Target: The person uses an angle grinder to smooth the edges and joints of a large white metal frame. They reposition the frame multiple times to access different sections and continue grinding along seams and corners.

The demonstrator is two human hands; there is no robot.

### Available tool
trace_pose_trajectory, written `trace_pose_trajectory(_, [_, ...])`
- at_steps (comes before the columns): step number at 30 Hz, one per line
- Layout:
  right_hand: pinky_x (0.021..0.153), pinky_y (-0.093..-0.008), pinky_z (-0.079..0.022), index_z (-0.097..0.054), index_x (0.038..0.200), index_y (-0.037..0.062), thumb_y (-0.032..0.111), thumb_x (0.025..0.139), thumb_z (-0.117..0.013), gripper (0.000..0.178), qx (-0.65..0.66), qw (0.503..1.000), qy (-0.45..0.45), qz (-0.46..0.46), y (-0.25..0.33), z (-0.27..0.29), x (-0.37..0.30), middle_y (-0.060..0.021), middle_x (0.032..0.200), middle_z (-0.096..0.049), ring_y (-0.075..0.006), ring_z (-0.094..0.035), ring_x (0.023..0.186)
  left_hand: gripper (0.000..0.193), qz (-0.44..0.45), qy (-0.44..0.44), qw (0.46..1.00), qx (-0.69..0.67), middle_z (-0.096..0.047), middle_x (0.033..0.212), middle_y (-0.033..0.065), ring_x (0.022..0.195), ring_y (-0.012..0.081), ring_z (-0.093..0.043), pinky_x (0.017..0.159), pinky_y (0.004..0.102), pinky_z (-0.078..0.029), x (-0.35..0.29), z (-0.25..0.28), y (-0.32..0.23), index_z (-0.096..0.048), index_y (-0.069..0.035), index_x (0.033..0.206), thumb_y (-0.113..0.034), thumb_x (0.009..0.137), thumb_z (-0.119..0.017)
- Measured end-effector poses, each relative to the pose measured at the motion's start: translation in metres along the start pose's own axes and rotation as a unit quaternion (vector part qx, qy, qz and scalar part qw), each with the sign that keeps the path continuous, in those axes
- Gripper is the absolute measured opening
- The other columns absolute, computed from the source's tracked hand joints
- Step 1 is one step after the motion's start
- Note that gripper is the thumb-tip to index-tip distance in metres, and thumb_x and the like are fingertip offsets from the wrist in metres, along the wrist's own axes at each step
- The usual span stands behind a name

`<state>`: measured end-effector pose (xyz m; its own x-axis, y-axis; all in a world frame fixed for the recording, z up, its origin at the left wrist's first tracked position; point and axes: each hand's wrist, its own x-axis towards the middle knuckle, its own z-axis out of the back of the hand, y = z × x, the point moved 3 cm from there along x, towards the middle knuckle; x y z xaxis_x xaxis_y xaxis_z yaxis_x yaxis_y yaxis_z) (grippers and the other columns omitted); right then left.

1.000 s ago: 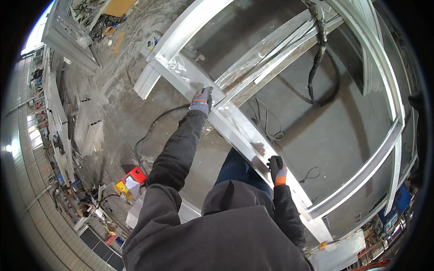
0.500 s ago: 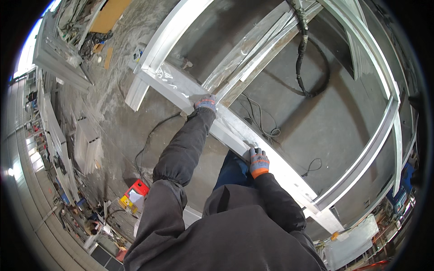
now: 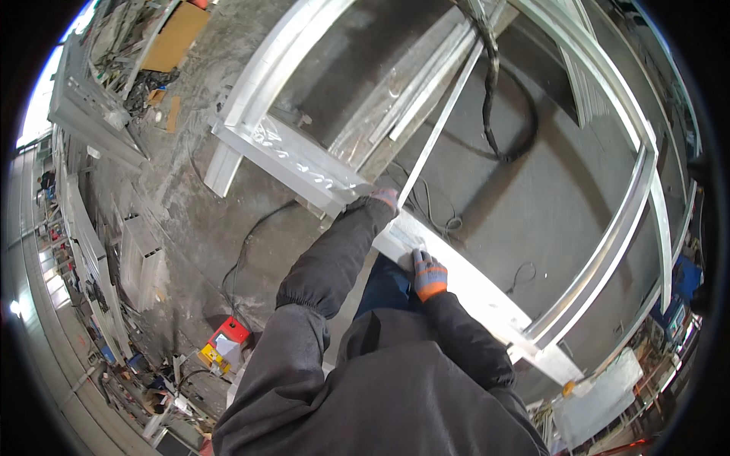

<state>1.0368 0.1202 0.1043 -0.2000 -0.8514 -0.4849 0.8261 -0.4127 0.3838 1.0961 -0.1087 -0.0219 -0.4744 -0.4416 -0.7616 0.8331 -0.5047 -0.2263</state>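
Observation:
My left hand (image 3: 386, 199), in a grey glove, is closed at the near end of a thin pale strip (image 3: 442, 125). The strip slants away to the upper right, across the opening of a large white metal frame. Just beneath this hand runs the frame's near beam (image 3: 475, 285), a wide white profile with clear film on its left part. My right hand (image 3: 430, 275), gloved in grey with an orange cuff, rests at the beam's near edge. Its fingers bend over the edge, their tips partly hidden.
Planks and pale strips (image 3: 414, 91) lie inside the frame. A thick black wrapped cable (image 3: 491, 99) hangs over its far part; thin cords (image 3: 449, 222) lie on the floor. A red and yellow box (image 3: 226, 339) stands at lower left, with stacked metal profiles (image 3: 141, 262) beyond it.
My left hand has moved right and nearer along the beam. The thin strip's near end has swung right, away from the planks. My right hand has shifted slightly; the whole view has shifted a little.

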Motion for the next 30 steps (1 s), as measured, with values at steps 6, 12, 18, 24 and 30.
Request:
trace_pose_trajectory(6, [0.09,-0.0446,-0.052,-0.054,0.13,0.004,0.017,0.09,-0.053,0.042,0.023,1.0,-0.006,-0.004,-0.006,-0.009,0.0,-0.0189,0.122,-0.064,-0.0366,-0.063,0.109,0.025,-0.011,-0.161,0.982,-0.096,-0.068,0.111,0.0213,0.109,0.0375,-0.065,0.092,0.0494,-0.052,0.073,-0.039,-0.061,-0.064,-0.007,0.111,-0.023,0.098,-0.05])
trace_pose_trajectory(12, [0.094,-0.0436,-0.05,-0.054,0.127,0.0049,0.019,0.092,-0.052,0.038,0.027,0.999,-0.016,-0.009,-0.004,-0.016,-0.002,-0.0183,0.123,-0.062,-0.0354,-0.061,0.112,0.033,0.078,-0.133,0.987,-0.052,-0.068,0.117,0.0233,0.114,0.0369,-0.065,0.09,0.0445,-0.057,0.04,0.013,-0.032,-0.058,-0.007,0.128,-0.017,0.097,-0.055])
trace_pose_trajectory(18, [0.11,-0.053,-0.038,-0.044,0.144,0.0002,0.02,0.095,-0.046,0.053,0.002,0.999,0.036,-0.01,-0.001,-0.031,-0.006,-0.0257,0.14,-0.053,-0.0413,-0.055,0.127,0.03,-0.04,0.06,0.996,-0.054,-0.068,0.112,0.0226,0.098,0.0341,-0.068,0.082,0.0439,-0.059,0.046,-0.014,-0.107,-0.063,-0.003,0.12,-0.021,0.097,-0.058])
trace_pose_trajectory(24, [0.1,-0.0471,-0.044,-0.057,0.136,0.0055,0.02,0.094,-0.05,0.045,0.044,0.995,0.085,-0.041,0.001,-0.051,0.002,-0.0222,0.135,-0.058,-0.0371,-0.056,0.122,0.025,-0.006,0.204,0.828,-0.522,-0.072,0.099,0.0204,0.08,0.0308,-0.071,0.07,0.0431,-0.063,0.024,-0.037,-0.221,-0.063,0.002,0.113,-0.014,0.094,-0.065])
trace_pose_trajectory(30, [0.091,-0.0469,-0.05,-0.073,0.117,0.0136,0.026,0.096,-0.049,0.034,0.121,0.983,0.114,-0.075,-0.01,-0.11,0.019,-0.011,0.124,-0.068,-0.0305,-0.064,0.114,0.017,-0.043,0.182,0.72,-0.669,-0.073,0.089,0.019,0.074,0.0299,-0.072,0.065,0.0411,-0.063,-0.001,-0.053,-0.277,-0.063,0.005,0.104,-0.005,0.091,-0.068])
